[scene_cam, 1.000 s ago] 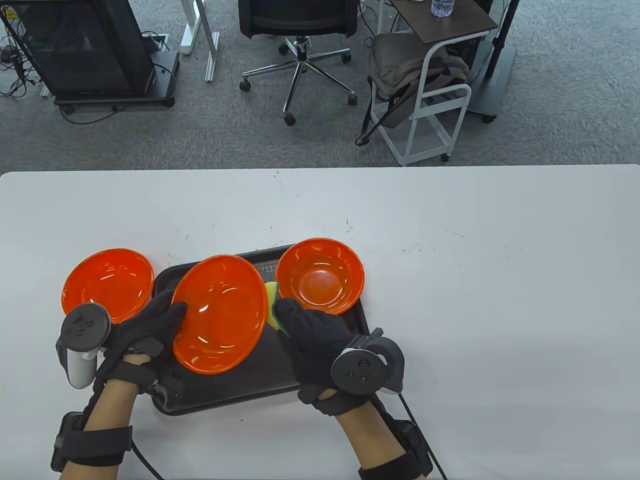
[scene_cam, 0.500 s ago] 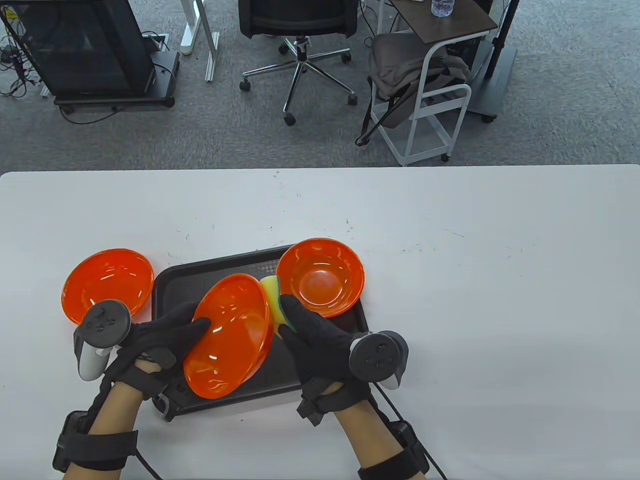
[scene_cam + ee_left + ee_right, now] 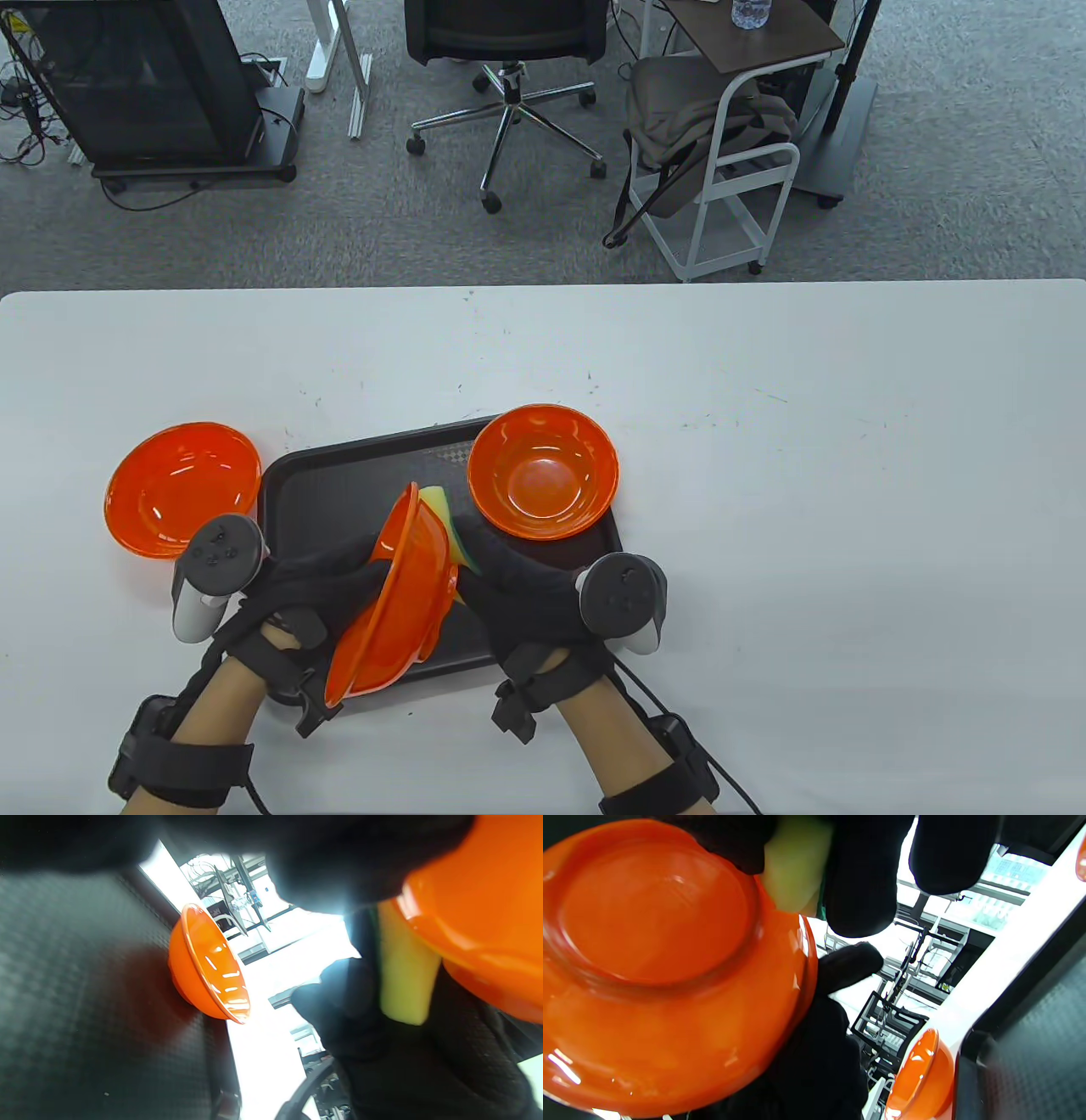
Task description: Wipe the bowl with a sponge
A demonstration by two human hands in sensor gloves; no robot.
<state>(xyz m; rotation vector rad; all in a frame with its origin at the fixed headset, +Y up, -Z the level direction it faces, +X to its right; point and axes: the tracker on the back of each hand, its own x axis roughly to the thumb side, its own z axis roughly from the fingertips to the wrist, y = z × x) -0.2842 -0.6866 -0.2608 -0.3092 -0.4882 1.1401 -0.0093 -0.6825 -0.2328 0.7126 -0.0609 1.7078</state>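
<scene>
Behind white table (image 3: 764, 475): grey carpet (image 3: 254, 229), office chair (image 3: 509, 51), white cart (image 3: 738, 170).

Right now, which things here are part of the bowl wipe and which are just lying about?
In the job:
- held bowl, tilted on edge over the tray
- sponge, against its outside
- left hand, holding the bowl
- right hand, holding the sponge

Lying about:
- tray
- right bowl, on the tray
- left bowl, on the table
</scene>
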